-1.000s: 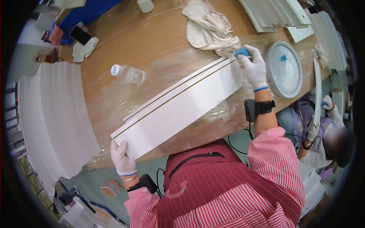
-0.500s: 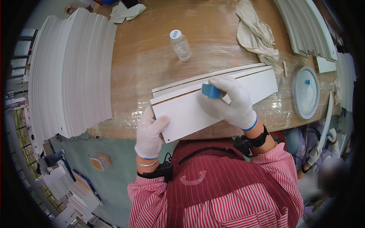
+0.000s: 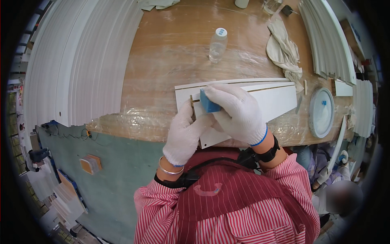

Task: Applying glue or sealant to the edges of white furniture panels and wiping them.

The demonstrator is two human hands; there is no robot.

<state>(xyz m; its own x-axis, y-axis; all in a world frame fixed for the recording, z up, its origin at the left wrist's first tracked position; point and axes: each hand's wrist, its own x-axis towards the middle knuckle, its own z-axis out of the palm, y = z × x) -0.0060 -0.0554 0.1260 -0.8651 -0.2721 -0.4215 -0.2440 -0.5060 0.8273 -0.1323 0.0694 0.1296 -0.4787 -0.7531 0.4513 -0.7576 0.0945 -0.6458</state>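
Observation:
A white board [image 3: 276,101] with a narrow groove along its far edge lies slantwise near the table's front. Behind it, partly covered, is another white grooved board [image 3: 183,92]. My gloved left hand [image 3: 183,132] grips the front board at its left end, thumb close to the other hand. In my gloved right hand [image 3: 239,112] is a small blue block [image 3: 210,103], pressed against the board near that same end. The fingertips of the right hand are partly hidden behind the block and glove.
A clear bottle with a white lid [image 3: 218,45] stands beyond the boards. A crumpled cloth [image 3: 283,49] and a round white-rimmed tub [image 3: 321,113] are to the right. Stacked white panels [image 3: 93,61] line the left, more panels [image 3: 327,40] the far right. Another person [image 3: 325,175] works at right.
My right hand has brought the blue block leftward along the board to its left end. My left hand has shifted right and up, closer to it. The whole view has turned slightly.

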